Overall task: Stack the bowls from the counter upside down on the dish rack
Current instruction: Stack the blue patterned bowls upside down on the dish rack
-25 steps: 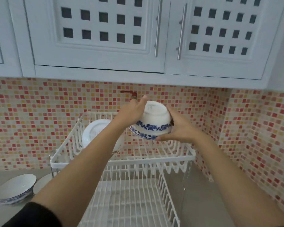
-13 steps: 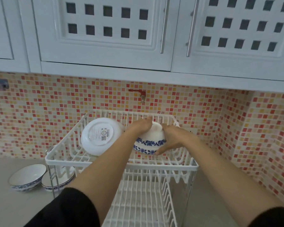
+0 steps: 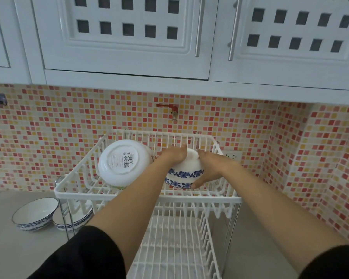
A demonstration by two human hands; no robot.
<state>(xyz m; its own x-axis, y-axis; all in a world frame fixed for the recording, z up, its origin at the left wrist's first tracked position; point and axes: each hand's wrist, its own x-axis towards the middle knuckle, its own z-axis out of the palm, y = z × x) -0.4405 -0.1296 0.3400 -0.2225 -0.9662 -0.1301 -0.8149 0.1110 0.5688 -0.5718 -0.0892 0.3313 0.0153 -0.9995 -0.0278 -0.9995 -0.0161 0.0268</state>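
White wire makes up the two-tier dish rack (image 3: 147, 195) at the centre of the frame, and the work is happening on its upper tier. Both hands grasp one blue-and-white bowl (image 3: 184, 173), turned upside down with its foot uppermost: the left hand (image 3: 174, 156) cups the base and left side, while the right hand (image 3: 209, 168) wraps the right side with its thumb under the patterned rim. That rim sits low over the upper tier's wires, right of centre in the frame; whether it already touches them I cannot tell, since the hands hide the far edge. Just beside it, to the left on the same tier, a larger white dish (image 3: 124, 163) leans with its labelled underside facing the camera. Judging by this, the task is in its early part: one bowl is being set down and not yet let go, and nothing is stacked on it. At lower left of the frame two more bowls (image 3: 35, 214) stand right way up on the grey surface (image 3: 18, 252), touching or nearly so, the nearer one partly behind the rack's leg. These appear to be what remains to be fetched, flipped and placed over the first.
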